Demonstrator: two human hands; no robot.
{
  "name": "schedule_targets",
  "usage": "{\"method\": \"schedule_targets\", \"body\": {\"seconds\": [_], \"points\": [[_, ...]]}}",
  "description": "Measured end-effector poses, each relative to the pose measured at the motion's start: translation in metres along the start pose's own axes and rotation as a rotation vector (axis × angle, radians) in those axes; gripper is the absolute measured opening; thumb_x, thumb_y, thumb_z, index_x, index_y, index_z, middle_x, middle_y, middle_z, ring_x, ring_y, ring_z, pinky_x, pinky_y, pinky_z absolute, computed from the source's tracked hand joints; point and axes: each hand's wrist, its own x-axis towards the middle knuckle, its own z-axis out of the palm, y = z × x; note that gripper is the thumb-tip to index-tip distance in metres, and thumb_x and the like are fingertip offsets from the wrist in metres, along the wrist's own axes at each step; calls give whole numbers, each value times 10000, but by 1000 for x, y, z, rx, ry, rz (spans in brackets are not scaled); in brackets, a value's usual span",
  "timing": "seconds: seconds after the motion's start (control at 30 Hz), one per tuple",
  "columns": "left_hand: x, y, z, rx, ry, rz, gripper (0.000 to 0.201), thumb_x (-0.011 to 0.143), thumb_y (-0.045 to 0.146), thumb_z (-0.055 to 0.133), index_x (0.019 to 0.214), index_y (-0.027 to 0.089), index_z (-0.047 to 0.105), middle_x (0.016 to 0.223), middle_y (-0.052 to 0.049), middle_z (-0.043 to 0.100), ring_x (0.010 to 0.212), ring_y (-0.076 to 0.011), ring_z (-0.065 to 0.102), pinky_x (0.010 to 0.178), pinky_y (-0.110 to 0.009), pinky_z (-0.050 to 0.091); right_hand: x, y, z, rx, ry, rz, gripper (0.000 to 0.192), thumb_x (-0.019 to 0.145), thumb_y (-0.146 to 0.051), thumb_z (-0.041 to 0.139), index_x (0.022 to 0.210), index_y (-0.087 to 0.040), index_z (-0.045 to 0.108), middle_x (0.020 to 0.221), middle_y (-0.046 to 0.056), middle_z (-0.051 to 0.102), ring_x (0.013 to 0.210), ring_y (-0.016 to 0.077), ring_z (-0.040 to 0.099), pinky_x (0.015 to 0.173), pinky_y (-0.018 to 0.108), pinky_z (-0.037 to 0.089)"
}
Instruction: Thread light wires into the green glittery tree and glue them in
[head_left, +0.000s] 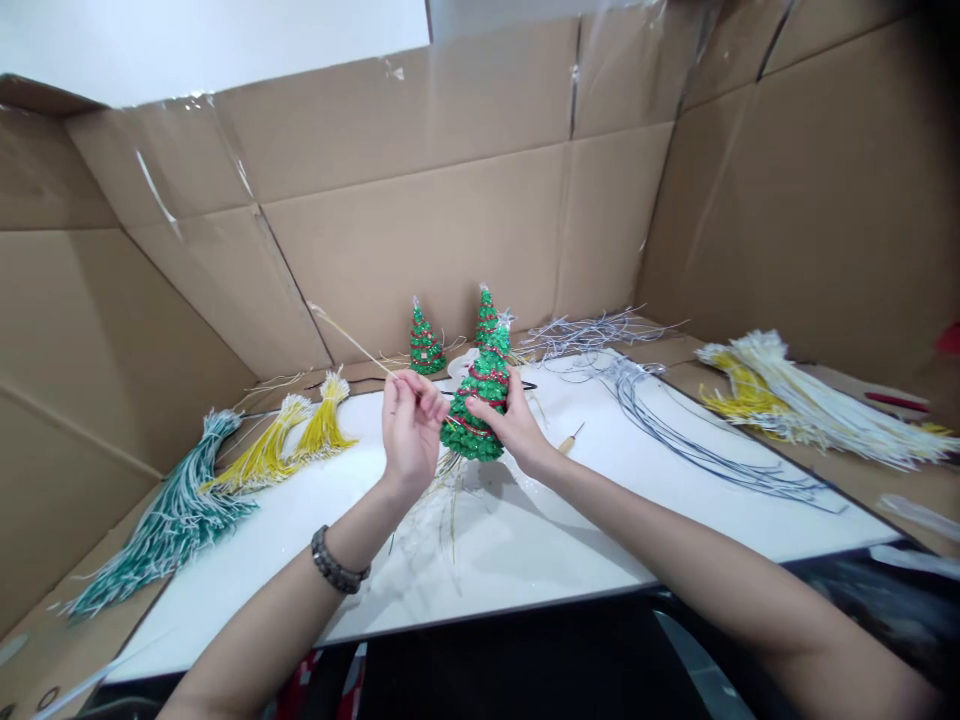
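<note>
the left grip [409, 425] and right grip [510, 425] meet above the middle of the worktop [525, 560], the beaded tree [480, 400] in the right grip, a thin strand [352, 345] running up and left from the left grip. behind the grips stand two small trees [427, 345]. left of the left grip lie tassel bundles [225, 470]; right of the right grip a wire sheaf [697, 450], another bundle [810, 405] farther right. cardboard walls [450, 220] stand behind.

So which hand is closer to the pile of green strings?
The left hand. The green strings lie off to its left on the table's edge, with yellow strings between. The right hand is farther away, gripping the little green tree.
</note>
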Motion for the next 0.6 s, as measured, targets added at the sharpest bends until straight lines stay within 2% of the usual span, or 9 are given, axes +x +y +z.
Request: {"method": "schedule_targets", "body": {"seconds": [0.13,0.3,0.4,0.47,0.53,0.6], "points": [[-13,-16,2,101,-17,94,310,896,435,669,765,191,531,648,31,402,583,-90,364,568,-209,358,0,-1,0,-16,21,10,734,697,-428,784,1291,-272,383,1258,72,603,1181,259,603,1114,478,436],[-22,-25,-6,204,-91,196,259,962,394,555,804,210,465,703,24,421,653,-121,404,656,-260,365,0,-2,-1,-34,33,6,712,708,-415,776,1287,-260,390,1190,59,629,1116,241,624,1084,447,455],[-24,-27,-17,307,-209,248,213,877,292,604,853,224,403,851,-1,481,818,-158,458,780,-305,383,0,-4,-1,-27,36,-9,678,713,-409,772,1260,-252,403,1137,46,646,1067,229,640,1066,436,467],[-24,-26,-26,469,-279,286,308,749,175,653,893,233,387,985,-21,496,937,-183,453,860,-335,371,-1,-5,-1,-15,34,-4,663,714,-412,774,1246,-252,411,1130,45,653,1070,232,645,1065,439,471],[-22,-24,-33,633,-286,307,392,672,54,629,901,238,370,1051,-28,486,962,-182,433,886,-342,354,0,-5,-2,10,38,7,685,711,-415,782,1265,-264,408,1171,49,650,1115,237,638,1076,439,469],[-20,-21,-37,712,-243,303,406,681,-10,594,878,240,343,1043,-25,481,915,-167,431,866,-331,355,0,-5,-3,31,46,17,722,710,-418,790,1297,-283,392,1225,51,638,1161,239,624,1081,438,470]]}}
